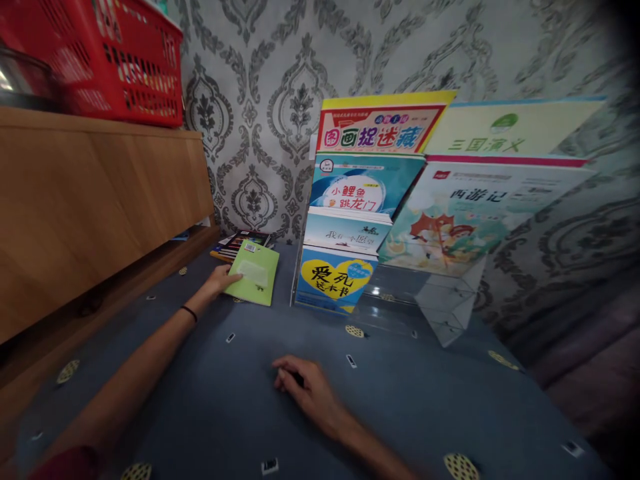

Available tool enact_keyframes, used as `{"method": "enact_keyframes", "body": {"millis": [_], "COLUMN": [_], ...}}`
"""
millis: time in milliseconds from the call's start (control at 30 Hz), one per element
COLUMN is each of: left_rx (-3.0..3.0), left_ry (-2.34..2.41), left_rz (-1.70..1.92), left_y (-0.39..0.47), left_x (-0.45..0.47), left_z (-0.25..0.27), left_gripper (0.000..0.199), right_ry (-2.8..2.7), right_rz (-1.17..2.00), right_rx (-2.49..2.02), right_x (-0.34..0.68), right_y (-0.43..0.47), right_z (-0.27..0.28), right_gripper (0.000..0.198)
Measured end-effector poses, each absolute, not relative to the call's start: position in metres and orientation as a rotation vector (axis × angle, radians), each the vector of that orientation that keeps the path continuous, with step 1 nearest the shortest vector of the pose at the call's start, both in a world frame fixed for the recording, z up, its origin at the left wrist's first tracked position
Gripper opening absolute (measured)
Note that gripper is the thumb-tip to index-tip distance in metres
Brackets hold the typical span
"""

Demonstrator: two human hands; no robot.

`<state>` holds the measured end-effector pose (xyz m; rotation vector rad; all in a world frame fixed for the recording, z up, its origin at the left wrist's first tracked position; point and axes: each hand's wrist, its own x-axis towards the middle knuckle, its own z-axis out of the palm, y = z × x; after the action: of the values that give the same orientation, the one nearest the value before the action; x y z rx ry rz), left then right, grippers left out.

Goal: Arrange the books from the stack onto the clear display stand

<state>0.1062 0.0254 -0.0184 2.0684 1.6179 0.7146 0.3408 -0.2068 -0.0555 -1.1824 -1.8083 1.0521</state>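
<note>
My left hand (pixel 219 280) grips the left edge of a thin light-green book (pixel 253 277), thumb on top of its cover. The book shows a barcode near its upper edge and is tilted beside a small pile of books (pixel 245 244). Over the blue patterned cloth, my right hand (pixel 303 383) is held with the fingers curled and the thumb near the index finger; nothing shows in it. Ahead of it stands a clear book rack (pixel 447 310) holding several books, among them a blue one with a yellow heart (pixel 336 280) at the lower left.
A wooden cabinet (pixel 100 200) stands along the left, with a red plastic basket (pixel 145 73) and a pot-like metal vessel (pixel 23 80) on top. Patterned wallpaper (pixel 250 100) covers the wall behind. Blue cloth (pixel 240 413) spreads beneath the rack. Dark fabric hangs at the right.
</note>
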Motion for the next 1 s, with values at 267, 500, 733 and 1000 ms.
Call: {"method": "enact_keyframes", "body": {"millis": [267, 500, 733, 1000], "left_rx": [2.403, 3.148, 2.934, 2.656], "left_ry": [1.54, 0.985, 0.955, 1.491], "left_rz": [0.886, 0.471, 0.356, 0.498], "left_y": [-0.057, -0.166, -0.198, -0.16], "left_x": [0.062, 0.044, 0.044, 0.042], "left_z": [0.036, -0.015, -0.04, -0.043], "left_gripper": [0.033, 0.048, 0.04, 0.048], "right_ry": [-1.881, -2.331, -2.407, -2.555], "right_rz": [0.925, 0.478, 0.365, 0.323], "right_rx": [-1.148, -0.801, -0.754, -1.051], "right_x": [0.343, 0.336, 0.302, 0.241], "right_y": [-0.207, -0.249, -0.245, -0.185], "right_z": [-0.055, -0.043, -0.026, -0.038], "right_gripper": [0.027, 0.034, 0.036, 0.045]}}
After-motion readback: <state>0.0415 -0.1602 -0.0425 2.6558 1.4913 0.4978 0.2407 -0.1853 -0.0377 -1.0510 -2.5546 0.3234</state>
